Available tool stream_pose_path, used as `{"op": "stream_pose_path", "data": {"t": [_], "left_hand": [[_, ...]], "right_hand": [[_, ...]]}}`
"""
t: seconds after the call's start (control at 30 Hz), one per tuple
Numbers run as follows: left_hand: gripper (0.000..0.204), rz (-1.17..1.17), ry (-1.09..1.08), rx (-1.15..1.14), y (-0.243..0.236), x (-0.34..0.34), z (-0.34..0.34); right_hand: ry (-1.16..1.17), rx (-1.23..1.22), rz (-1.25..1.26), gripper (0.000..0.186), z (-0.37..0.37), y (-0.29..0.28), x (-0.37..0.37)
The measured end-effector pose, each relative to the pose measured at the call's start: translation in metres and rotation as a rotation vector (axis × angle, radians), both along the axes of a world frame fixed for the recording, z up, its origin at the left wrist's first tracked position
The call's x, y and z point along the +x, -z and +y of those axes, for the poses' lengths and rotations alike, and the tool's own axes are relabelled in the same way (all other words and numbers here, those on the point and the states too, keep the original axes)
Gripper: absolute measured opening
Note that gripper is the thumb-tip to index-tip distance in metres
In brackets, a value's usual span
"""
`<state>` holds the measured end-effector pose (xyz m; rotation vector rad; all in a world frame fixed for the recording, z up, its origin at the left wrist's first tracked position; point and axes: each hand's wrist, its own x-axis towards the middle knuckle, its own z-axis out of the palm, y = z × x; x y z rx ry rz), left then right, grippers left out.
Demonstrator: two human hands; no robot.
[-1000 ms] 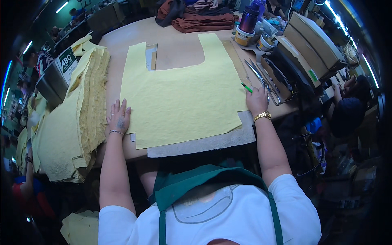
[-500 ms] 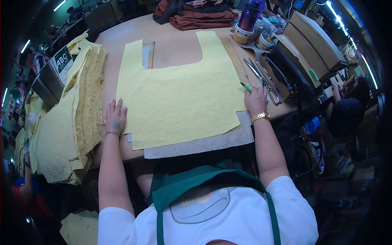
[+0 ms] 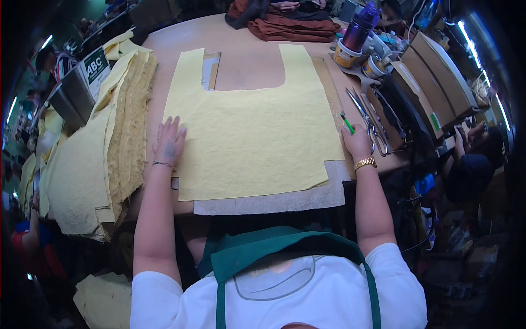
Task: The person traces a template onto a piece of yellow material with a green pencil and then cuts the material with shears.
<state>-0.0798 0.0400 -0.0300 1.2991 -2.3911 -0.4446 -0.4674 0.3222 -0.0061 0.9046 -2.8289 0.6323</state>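
Note:
A U-shaped yellow fabric piece (image 3: 252, 137) lies on the tan table (image 3: 246, 35) over a grey board (image 3: 274, 205) and cardboard strips. My left hand (image 3: 170, 141) rests at the piece's left edge, fingers spread. My right hand (image 3: 356, 140) grips a green pen (image 3: 348, 122) at the right edge. Just right of it lie silver scissors (image 3: 370, 123) and another long tool partly behind them. A thick stack of ragged yellow fabric (image 3: 101, 164) is left of my left hand.
Rust and dark folded cloth (image 3: 287, 27) sits at the back. Tubs (image 3: 346, 55), a purple bottle (image 3: 362, 23) and cardboard boxes (image 3: 438, 77) crowd the right. A metal bin (image 3: 68, 101) stands left. Co-workers (image 3: 474, 159) are around both sides.
The view has shifted slightly. My left hand has moved a little farther up the piece's left edge, onto it. My right hand still holds the pen at the right edge.

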Motion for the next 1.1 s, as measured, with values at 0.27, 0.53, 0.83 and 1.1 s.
{"op": "stream_pose_path", "data": {"t": [0.27, 0.53, 0.83, 1.1], "left_hand": [[0.054, -0.291, -0.112, 0.072, -0.016, -0.009, 0.024], [0.061, -0.272, -0.122, 0.104, -0.016, -0.008, 0.020], [0.066, -0.345, -0.131, 0.045, -0.017, -0.008, 0.030], [0.069, -0.393, -0.138, 0.054, -0.018, -0.007, 0.028]], "right_hand": [[-0.107, -0.284, -0.487, 0.034, -0.007, -0.010, -0.016], [-0.272, -0.732, -1.209, 0.022, 0.002, -0.045, -0.012], [-0.356, -0.813, -0.338, 0.020, 0.088, -0.134, -0.053], [-0.127, -0.947, 0.217, 0.025, 0.113, -0.168, -0.029]]}}
